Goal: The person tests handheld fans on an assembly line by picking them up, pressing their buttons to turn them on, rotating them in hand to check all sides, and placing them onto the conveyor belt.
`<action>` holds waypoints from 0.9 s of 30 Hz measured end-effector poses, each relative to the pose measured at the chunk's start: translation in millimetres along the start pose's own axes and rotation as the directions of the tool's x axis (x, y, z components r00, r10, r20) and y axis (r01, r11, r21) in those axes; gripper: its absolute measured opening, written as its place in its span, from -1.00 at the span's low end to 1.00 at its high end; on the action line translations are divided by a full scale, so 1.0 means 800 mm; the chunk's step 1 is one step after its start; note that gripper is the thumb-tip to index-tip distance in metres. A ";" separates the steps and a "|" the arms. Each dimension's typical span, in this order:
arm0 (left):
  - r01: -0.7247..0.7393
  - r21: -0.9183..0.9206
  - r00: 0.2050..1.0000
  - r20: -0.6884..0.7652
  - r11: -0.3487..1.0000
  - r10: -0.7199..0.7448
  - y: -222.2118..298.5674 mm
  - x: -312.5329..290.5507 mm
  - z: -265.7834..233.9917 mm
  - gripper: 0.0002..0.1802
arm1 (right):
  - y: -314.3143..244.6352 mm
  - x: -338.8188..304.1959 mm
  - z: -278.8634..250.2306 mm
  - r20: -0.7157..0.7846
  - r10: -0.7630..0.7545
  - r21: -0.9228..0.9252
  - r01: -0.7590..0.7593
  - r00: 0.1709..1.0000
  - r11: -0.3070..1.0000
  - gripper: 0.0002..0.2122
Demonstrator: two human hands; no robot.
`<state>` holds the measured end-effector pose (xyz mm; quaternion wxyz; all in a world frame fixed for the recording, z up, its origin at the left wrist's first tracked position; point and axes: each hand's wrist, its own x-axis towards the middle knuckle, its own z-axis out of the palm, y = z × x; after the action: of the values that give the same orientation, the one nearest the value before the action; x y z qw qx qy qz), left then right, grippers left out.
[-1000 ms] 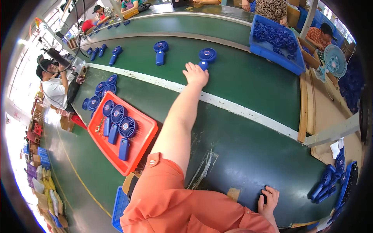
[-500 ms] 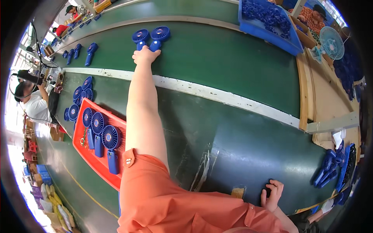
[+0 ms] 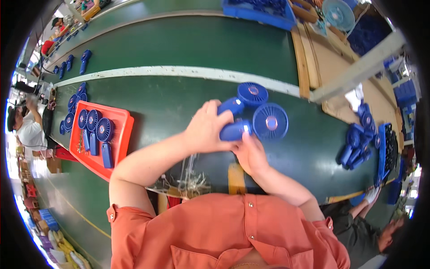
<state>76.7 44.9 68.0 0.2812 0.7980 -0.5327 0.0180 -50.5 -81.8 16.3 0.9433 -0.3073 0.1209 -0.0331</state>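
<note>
My left hand [image 3: 207, 129] is closed around the handles of two blue handheld fans, held above the green work surface in front of my chest. The farther fan [image 3: 252, 94] has its round grille tilted up, its handle under my fingers. Just nearer is the second fan [image 3: 270, 122], its grille pointing right. My right hand [image 3: 251, 154] grips this nearer fan's handle from below, thumb pressed by a small light patch on it. Its other fingers are partly hidden beneath the handle.
To the left, a red tray [image 3: 125, 134] holds several blue fans, with more fans [image 3: 74, 102] beyond it. A pile of blue fans [image 3: 356, 143] lies at right beside a blue tray [image 3: 384, 152] of dark parts. A pale rail [image 3: 179, 71] crosses behind. Co-workers sit on both sides.
My left hand has drawn the two fans back from the far belt, over the rail, to in front of me. My right hand has risen from the table edge and taken hold of one.
</note>
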 end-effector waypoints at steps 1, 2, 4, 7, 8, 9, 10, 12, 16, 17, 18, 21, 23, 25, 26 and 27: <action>0.048 -0.005 0.998 0.038 0.999 -0.048 0.021 -0.016 0.010 -0.44 | 0.002 -0.007 -0.005 -0.019 0.004 0.022 -0.004 1.000 1.000 -0.69; 0.045 -0.010 0.997 0.066 0.999 -0.044 0.033 -0.029 0.016 -0.44 | 0.001 -0.015 -0.012 -0.069 0.064 0.003 -0.064 0.996 0.998 -0.66; 0.031 0.074 0.994 0.099 0.997 -0.039 0.045 -0.046 0.028 -0.41 | -0.005 -0.033 -0.034 -0.133 0.115 0.007 -0.115 0.984 0.993 -0.63; 0.174 0.113 0.978 0.099 0.978 -0.185 0.055 -0.045 0.050 -0.25 | -0.035 -0.059 -0.058 -0.167 0.219 0.144 -0.196 0.961 0.970 -0.69; 0.302 0.101 0.943 0.113 0.948 -0.312 0.056 -0.042 0.062 -0.18 | -0.044 -0.065 -0.065 -0.164 0.213 0.151 -0.189 0.963 0.970 -0.69; 0.285 0.176 0.955 0.038 0.942 -0.296 0.057 -0.036 0.073 -0.22 | -0.053 -0.070 -0.074 -0.241 0.207 0.128 -0.180 0.948 0.975 -0.67; 0.273 0.179 0.958 0.042 0.945 -0.285 0.055 -0.032 0.080 -0.22 | -0.059 -0.075 -0.076 -0.322 0.195 0.106 -0.169 0.927 0.980 -0.66; 0.453 0.012 0.891 0.027 0.891 -0.453 0.049 -0.025 0.090 -0.31 | -0.065 -0.080 -0.069 -0.361 0.166 0.105 -0.137 0.918 0.985 -0.68; 0.384 -0.676 0.850 -0.009 0.630 -0.527 0.059 -0.027 0.115 -0.55 | -0.075 -0.081 -0.060 -0.405 -0.004 -0.007 0.001 0.914 1.000 -0.74; 0.392 -0.858 0.803 0.142 0.333 -0.579 0.080 -0.021 0.109 -0.63 | -0.079 -0.078 -0.058 -0.319 -0.086 -0.062 0.070 0.944 0.996 -0.73; 0.390 -0.856 0.809 0.142 0.338 -0.571 0.093 -0.018 0.112 -0.63 | -0.083 -0.076 -0.057 -0.226 -0.165 -0.111 0.142 0.960 0.984 -0.72; 0.148 -0.975 0.814 0.214 -0.163 -0.539 0.113 -0.014 0.122 -0.63 | -0.086 -0.064 -0.059 -0.129 -0.220 -0.180 0.195 0.967 0.964 -0.72; 0.174 -0.979 0.823 0.206 -0.109 -0.530 0.110 -0.016 0.130 -0.66 | -0.085 -0.065 -0.071 -0.101 -0.244 -0.237 0.215 0.964 0.947 -0.72; 0.214 -0.976 0.847 0.206 -0.040 -0.491 0.100 -0.022 0.135 -0.68 | -0.088 -0.070 -0.081 -0.088 -0.254 -0.399 0.200 0.963 0.895 -0.73; 0.222 -0.974 0.844 0.219 -0.054 -0.489 0.097 -0.025 0.135 -0.67 | -0.090 -0.071 -0.085 -0.106 -0.245 -0.401 0.184 0.964 0.897 -0.73; 0.233 -0.972 0.845 0.220 -0.035 -0.487 0.094 -0.027 0.138 -0.66 | -0.093 -0.071 -0.087 -0.090 -0.206 -0.361 0.160 0.975 0.918 -0.72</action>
<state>-27.4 -9.5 0.8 0.7835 0.4983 -0.1430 -0.3425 -121.8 -173.9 17.4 0.8563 -0.4783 0.1550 -0.1184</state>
